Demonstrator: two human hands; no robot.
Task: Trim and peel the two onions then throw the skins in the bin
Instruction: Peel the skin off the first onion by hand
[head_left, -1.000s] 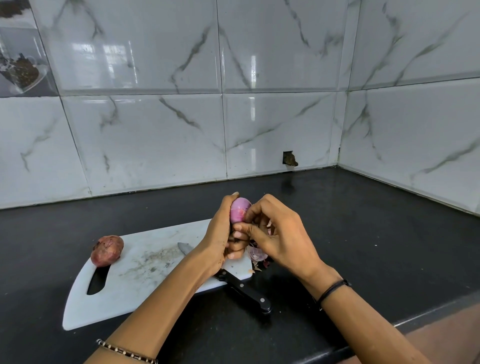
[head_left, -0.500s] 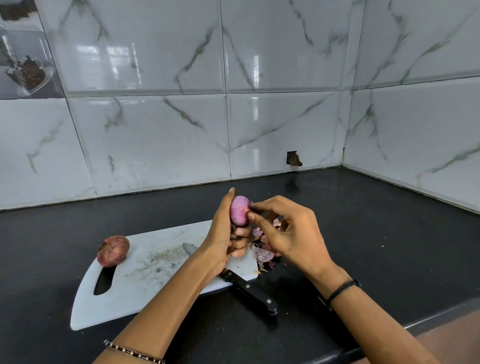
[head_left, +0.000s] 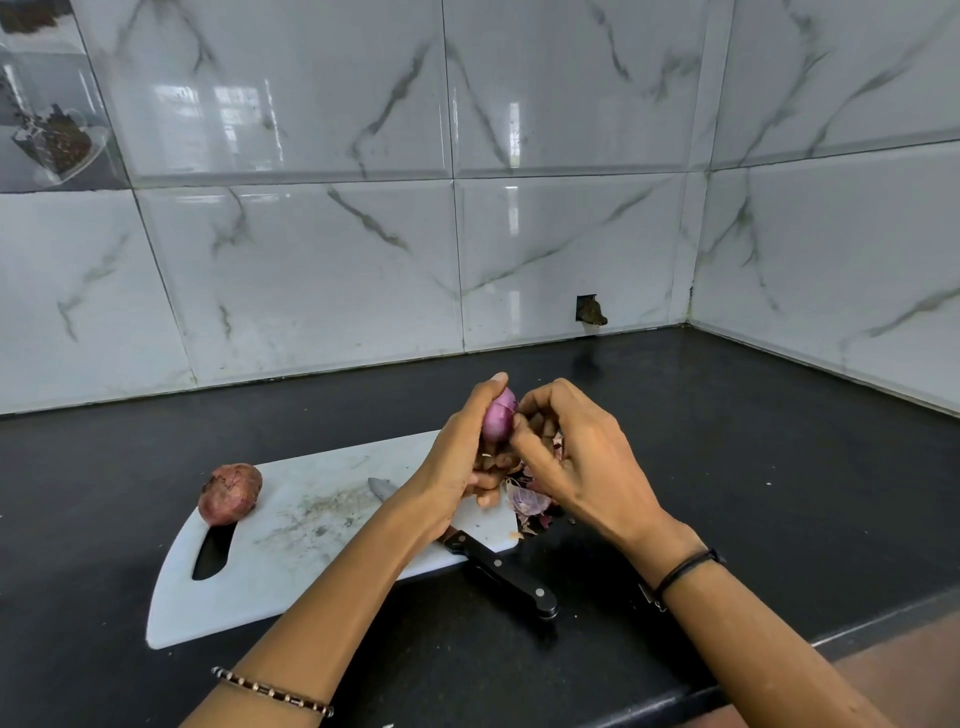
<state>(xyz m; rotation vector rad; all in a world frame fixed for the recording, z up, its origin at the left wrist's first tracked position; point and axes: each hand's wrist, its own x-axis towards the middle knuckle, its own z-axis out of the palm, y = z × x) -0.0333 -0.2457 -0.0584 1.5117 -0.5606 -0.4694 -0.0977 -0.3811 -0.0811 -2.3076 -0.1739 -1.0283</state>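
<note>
Holding the glossy purple onion (head_left: 498, 422), mostly peeled, in the air over the right end of the white plastic cutting board (head_left: 291, 566). It touches neither the board nor the bench.

- left hand (head_left: 454, 462): wrapped round the onion from the left, one digit reaching up to its top, lower fingers curled underneath.
- right hand (head_left: 579, 462): at the onion's right flank, fingers bent in and pinching at its surface. The exact contact point is hidden behind the knuckles.
- unpeeled red-brown onion (head_left: 230, 492): lies at the board's far-left end, just beyond the handle slot and well apart from both hands.
- loose pink-purple onion skins (head_left: 527, 503): piled below the right hand, straddling the board's right edge and the black stone bench (head_left: 779, 467), partly covered by the hands.
- steel kitchen knife with black riveted handle (head_left: 501, 571): lies diagonally with its blade on the board. The left forearm covers most of the blade and only the tip shows. The handle overhangs the near edge onto the bench.
- board centre: grey smudges and crumbs.
- wrists: beaded bracelet (head_left: 272, 692) on the left, black cord band (head_left: 685, 569) on the right.
- surroundings: white marble-look tiled wall (head_left: 311, 270) behind and to the right, with a small broken hole (head_left: 591, 312) low near the corner.
</note>
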